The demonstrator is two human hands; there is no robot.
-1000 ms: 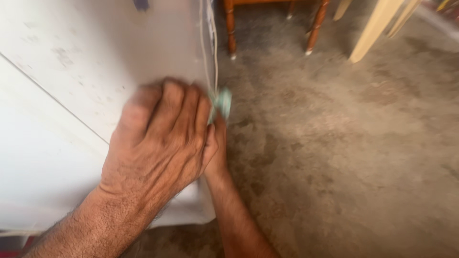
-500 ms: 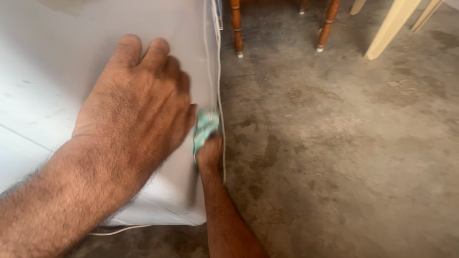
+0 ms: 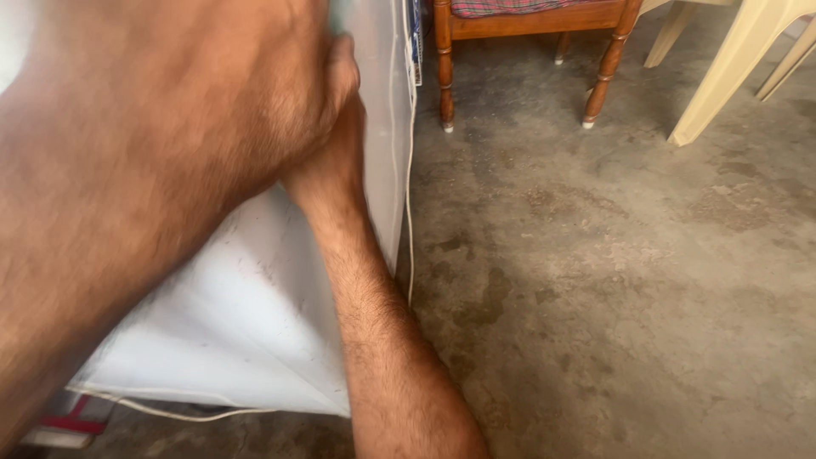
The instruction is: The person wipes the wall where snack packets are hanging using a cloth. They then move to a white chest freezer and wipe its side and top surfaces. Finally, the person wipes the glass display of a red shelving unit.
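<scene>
We press our left hand point(image 3: 255, 93) on the white appliance point(image 3: 246, 314) to steady it, while our right hand point(image 3: 340, 76) pinches a green cloth point(image 3: 338, 12) against its edge.

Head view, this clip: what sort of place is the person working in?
Probably a room in a home, not a workshop. A white appliance stands on a bare, stained concrete floor, with a wooden-legged seat with a checked cushion and a cream plastic chair behind it.
</scene>
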